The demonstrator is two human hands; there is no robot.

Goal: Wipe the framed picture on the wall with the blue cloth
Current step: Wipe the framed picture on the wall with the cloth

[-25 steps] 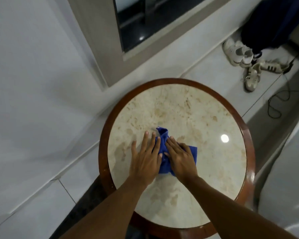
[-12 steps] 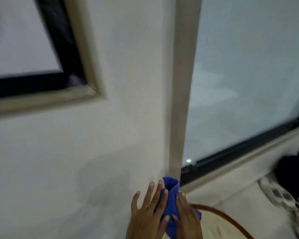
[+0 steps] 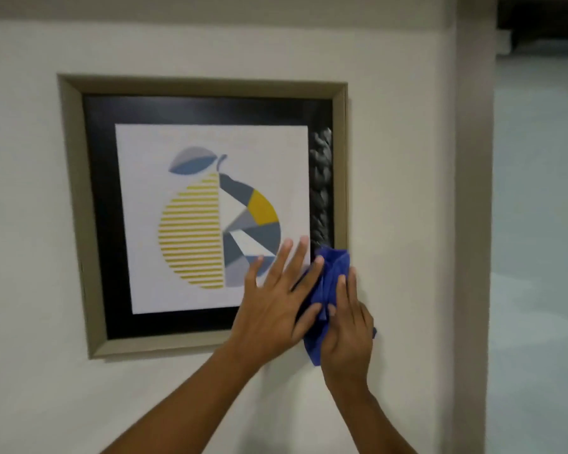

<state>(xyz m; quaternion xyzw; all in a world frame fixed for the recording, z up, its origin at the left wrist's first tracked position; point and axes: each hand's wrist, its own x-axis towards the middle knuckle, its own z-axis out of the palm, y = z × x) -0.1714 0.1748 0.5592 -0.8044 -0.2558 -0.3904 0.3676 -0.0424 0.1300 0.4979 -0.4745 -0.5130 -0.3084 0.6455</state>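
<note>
Now my left hand and right hand, grip apart, press the blue cloth flat, lower right on the framed picture, seemingly to wipe.

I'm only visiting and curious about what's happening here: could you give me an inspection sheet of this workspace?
Surface: pale wall; the picture hangs on it.
Job's things: picture of a striped fruit, in a beige frame; blue cloth at its lower right corner.
Clutter: nothing seen.
Hands: left hand has its fingers spread over the picture's lower right; right hand presses the cloth with straight fingers.
Cables: nothing seen.
Surroundings: beige post to the right, pale pane beyond.
</note>
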